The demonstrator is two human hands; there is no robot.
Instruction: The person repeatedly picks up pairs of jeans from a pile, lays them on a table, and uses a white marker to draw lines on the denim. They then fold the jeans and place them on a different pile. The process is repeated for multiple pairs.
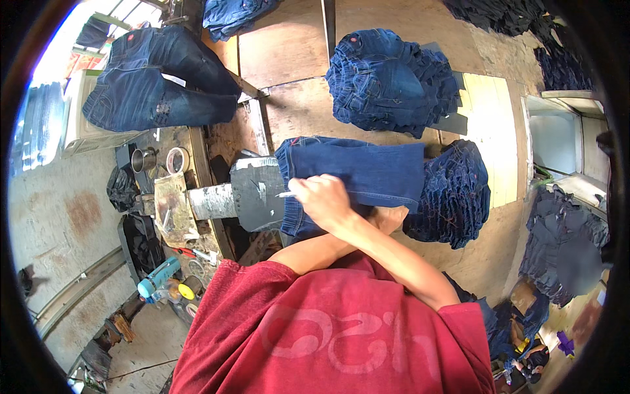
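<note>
A pair of dark blue denim trousers (367,164) with an elastic waist lies folded across a grey padded board (252,190). My forearms cross over it. At the waistband, my right hand (323,202) is closed round a thin pale pen-like tool (286,194), whose end sticks out to the left. Below the trousers' near edge rests my left hand (392,217), touching the cloth. My right forearm covers part of it, and its fingers are mostly hidden.
Bunched jeans (453,194) lie right of the board, and a jeans pile (394,82) sits beyond. More jeans (164,82) are draped at the far left. Left, a workbench holds a tape roll (177,160) and a metal cup (143,159). A turquoise bottle (159,276) stands lower left.
</note>
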